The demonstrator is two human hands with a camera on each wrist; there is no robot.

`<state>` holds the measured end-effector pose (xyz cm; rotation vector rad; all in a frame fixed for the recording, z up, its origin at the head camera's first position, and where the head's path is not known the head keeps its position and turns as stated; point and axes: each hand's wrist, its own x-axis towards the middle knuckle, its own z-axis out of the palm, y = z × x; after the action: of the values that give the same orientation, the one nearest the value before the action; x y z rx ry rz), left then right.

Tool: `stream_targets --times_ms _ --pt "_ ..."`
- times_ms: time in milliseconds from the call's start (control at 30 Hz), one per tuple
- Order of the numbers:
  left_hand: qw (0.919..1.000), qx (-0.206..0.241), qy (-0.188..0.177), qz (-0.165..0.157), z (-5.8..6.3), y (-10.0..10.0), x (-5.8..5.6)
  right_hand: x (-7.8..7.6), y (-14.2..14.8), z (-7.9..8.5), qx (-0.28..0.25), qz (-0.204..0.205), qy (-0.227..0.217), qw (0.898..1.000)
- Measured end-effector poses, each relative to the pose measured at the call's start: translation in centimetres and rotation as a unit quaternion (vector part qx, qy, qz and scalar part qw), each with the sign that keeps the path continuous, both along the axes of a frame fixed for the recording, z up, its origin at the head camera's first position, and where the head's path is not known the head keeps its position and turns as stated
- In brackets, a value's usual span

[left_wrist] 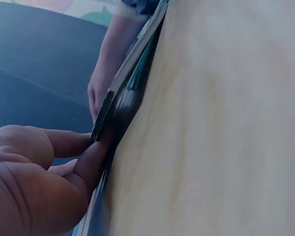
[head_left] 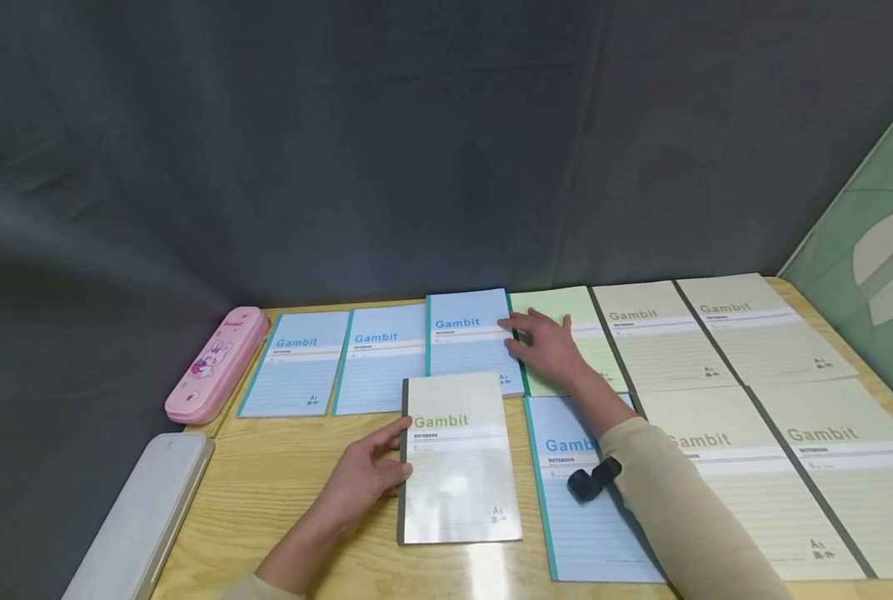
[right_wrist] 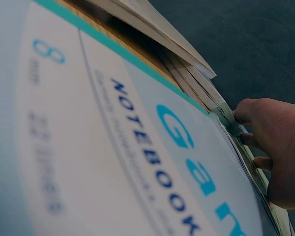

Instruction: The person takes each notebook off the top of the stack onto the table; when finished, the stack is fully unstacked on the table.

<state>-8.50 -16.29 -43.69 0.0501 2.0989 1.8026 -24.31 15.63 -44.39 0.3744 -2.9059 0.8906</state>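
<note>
My left hand [head_left: 364, 467] pinches the dark spine edge of a beige Gambit notebook [head_left: 457, 483] at the front middle. In the left wrist view, the thumb and a finger of the left hand [left_wrist: 44, 182] hold that edge a little above the wooden surface. Over the back row, my right hand [head_left: 547, 350] has its fingers spread and touches where a blue notebook [head_left: 457, 354] meets a green notebook [head_left: 591, 333]. Below the right forearm lies another blue notebook [head_left: 589, 533], partly hidden by the arm and a black wrist strap.
Two more blue notebooks, one at the far left [head_left: 292, 375] and its neighbour [head_left: 382, 375], lie in the back row. Several beige notebooks [head_left: 769, 333] cover the right side. A pink pencil case [head_left: 214, 367] and a white box-like object [head_left: 142, 508] flank the wooden table [head_left: 281, 492] on the left.
</note>
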Motion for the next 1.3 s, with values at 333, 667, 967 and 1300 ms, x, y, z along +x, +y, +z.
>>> stream_targets --times_ms 333,667,967,1300 --pt "0.9991 0.025 -0.027 0.022 0.0 1.1 2.0 0.1 -0.1 0.1 0.001 0.002 0.004 1.000" --pt "0.9983 0.043 -0.039 0.009 0.3 2.0 3.0 0.0 -0.2 0.4 -0.003 0.003 0.003 1.000" --pt "0.9979 0.048 -0.036 -0.021 0.2 2.4 3.1 0.2 -0.1 0.0 0.000 -0.004 -0.013 1.000" --pt "0.9836 -0.145 0.045 -0.098 2.2 1.8 2.4 0.0 0.1 -0.2 -0.005 -0.002 0.000 1.000"
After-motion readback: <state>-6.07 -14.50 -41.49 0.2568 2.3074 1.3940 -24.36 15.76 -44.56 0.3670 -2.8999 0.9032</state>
